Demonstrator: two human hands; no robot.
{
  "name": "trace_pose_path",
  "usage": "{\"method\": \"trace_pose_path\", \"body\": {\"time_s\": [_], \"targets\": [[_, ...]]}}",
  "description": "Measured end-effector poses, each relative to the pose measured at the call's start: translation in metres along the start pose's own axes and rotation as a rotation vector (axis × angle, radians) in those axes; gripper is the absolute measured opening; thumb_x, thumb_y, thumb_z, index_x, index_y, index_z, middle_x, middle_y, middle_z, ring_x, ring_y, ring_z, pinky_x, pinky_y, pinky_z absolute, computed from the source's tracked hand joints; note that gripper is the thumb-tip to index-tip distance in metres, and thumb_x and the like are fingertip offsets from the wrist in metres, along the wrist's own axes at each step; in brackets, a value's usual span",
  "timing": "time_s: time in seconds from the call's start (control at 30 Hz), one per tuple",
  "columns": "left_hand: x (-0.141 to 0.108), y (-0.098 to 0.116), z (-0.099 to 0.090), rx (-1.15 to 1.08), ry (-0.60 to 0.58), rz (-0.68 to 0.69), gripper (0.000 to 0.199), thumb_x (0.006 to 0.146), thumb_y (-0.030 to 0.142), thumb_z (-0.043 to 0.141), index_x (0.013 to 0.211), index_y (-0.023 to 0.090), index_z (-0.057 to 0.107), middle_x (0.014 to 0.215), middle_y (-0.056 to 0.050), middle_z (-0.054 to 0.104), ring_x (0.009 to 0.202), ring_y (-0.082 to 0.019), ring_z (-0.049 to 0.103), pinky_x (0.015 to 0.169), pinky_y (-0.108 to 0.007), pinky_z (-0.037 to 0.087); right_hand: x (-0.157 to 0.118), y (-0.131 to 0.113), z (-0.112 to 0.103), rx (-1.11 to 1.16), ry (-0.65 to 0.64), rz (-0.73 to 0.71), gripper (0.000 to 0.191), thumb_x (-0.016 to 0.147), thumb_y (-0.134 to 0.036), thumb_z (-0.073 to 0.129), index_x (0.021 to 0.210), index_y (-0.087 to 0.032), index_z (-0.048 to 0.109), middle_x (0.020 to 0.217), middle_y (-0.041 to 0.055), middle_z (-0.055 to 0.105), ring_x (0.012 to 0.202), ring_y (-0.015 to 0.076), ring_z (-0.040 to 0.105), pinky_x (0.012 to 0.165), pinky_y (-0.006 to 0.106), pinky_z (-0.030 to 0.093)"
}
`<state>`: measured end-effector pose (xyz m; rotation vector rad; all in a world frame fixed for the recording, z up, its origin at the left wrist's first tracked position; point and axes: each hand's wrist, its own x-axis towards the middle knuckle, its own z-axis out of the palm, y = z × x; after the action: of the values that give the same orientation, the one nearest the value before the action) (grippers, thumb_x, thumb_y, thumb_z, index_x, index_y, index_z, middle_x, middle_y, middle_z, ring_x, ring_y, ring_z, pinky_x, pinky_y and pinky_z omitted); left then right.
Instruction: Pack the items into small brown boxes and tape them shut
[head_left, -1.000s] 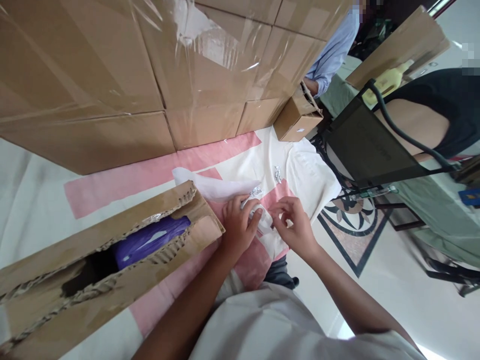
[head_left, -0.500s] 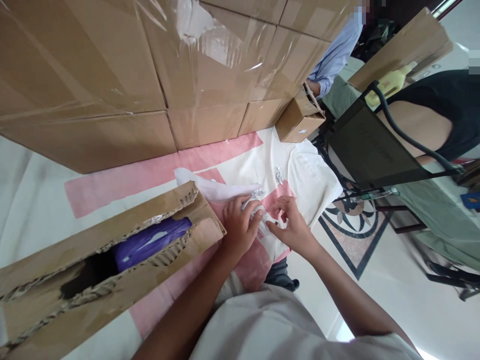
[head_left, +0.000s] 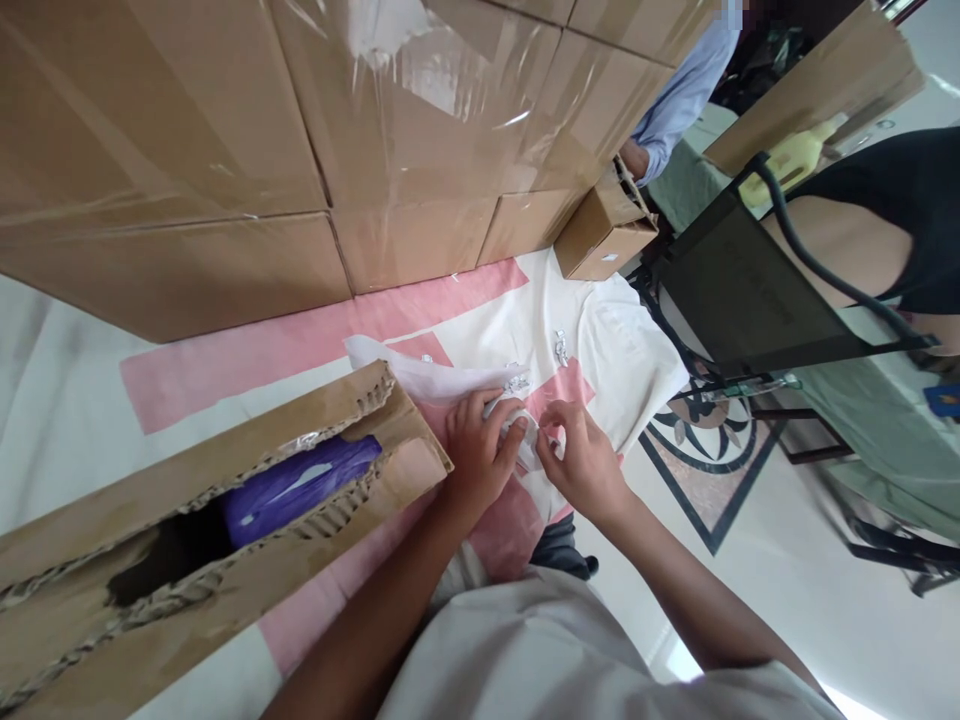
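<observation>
My left hand (head_left: 484,450) is curled over a small whitish, partly see-through piece (head_left: 528,432), whose kind I cannot make out. Close beside it, my right hand (head_left: 589,462) pinches with thumb and forefinger at the right edge of this piece. What lies between those fingertips is too small to tell. A thin white sheet (head_left: 427,377) lies just beyond the left fingers. Small shiny silver bits (head_left: 517,383) sit at its right end, and another silver bit (head_left: 561,348) lies farther off on the pink and white cloth (head_left: 480,290).
A torn-open carton (head_left: 300,590) with a purple package (head_left: 300,490) stands at left. Tape-wrapped cartons (head_left: 187,150) form a wall behind. A small box (head_left: 606,232) is by another person's sleeve (head_left: 686,105). On the right is a black chair (head_left: 750,280) with a seated person.
My right hand has moved slightly left, and its thumb and forefinger have come together at the whitish piece. My left hand has stayed in place.
</observation>
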<state>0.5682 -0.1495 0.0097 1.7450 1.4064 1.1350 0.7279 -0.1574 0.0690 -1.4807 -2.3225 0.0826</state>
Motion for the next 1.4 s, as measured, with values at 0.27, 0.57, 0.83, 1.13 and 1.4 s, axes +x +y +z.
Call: {"method": "trace_pose_path", "body": {"time_s": [0.27, 0.57, 0.83, 1.13, 1.4], "targets": [[0.001, 0.000, -0.001, -0.004, 0.003, 0.015, 0.031, 0.105, 0.043, 0.044, 0.117, 0.025, 0.066, 0.125, -0.007, 0.064, 0.121, -0.023, 0.057, 0.106, -0.040, 0.039, -0.003, 0.012, -0.015, -0.089, -0.053, -0.362, 0.027, 0.096, -0.003, 0.047, 0.115, -0.022, 0.042, 0.079, 0.0026, 0.055, 0.070, 0.0207, 0.050, 0.061, 0.032, 0.045], [-0.001, 0.001, 0.000, 0.037, 0.000, 0.024, 0.029, 0.100, 0.045, 0.055, 0.117, 0.027, 0.068, 0.125, -0.007, 0.063, 0.119, -0.025, 0.057, 0.105, -0.041, 0.036, -0.014, 0.023, -0.036, -0.104, -0.099, -0.474, 0.038, 0.092, -0.001, 0.053, 0.119, -0.025, 0.041, 0.077, 0.0001, 0.050, 0.067, 0.0194, 0.047, 0.059, 0.033, 0.043], [-0.001, 0.003, 0.000, 0.070, -0.006, 0.035, 0.035, 0.089, 0.048, 0.070, 0.114, 0.024, 0.069, 0.124, -0.008, 0.065, 0.116, -0.028, 0.059, 0.103, -0.043, 0.038, -0.035, 0.033, -0.031, -0.055, -0.069, -0.521, 0.040, 0.086, 0.003, 0.063, 0.109, -0.023, 0.044, 0.077, 0.0013, 0.057, 0.069, 0.0190, 0.050, 0.059, 0.034, 0.049], [-0.001, 0.002, 0.001, 0.079, -0.024, 0.030, 0.039, 0.084, 0.043, 0.074, 0.117, 0.024, 0.067, 0.127, -0.009, 0.064, 0.118, -0.029, 0.058, 0.103, -0.044, 0.037, -0.059, 0.050, -0.009, -0.028, 0.100, -0.494, 0.040, 0.083, -0.002, 0.072, 0.094, -0.028, 0.043, 0.085, 0.0010, 0.072, 0.076, 0.0192, 0.061, 0.062, 0.034, 0.053], [0.000, 0.004, -0.002, 0.086, -0.029, 0.025, 0.038, 0.084, 0.042, 0.074, 0.117, 0.025, 0.068, 0.126, -0.008, 0.065, 0.117, -0.030, 0.059, 0.101, -0.045, 0.037, -0.070, 0.039, -0.011, 0.008, 0.150, -0.334, 0.040, 0.085, -0.028, 0.077, 0.085, -0.029, 0.037, 0.111, 0.0039, 0.078, 0.102, 0.0273, 0.067, 0.073, 0.045, 0.058]]}}
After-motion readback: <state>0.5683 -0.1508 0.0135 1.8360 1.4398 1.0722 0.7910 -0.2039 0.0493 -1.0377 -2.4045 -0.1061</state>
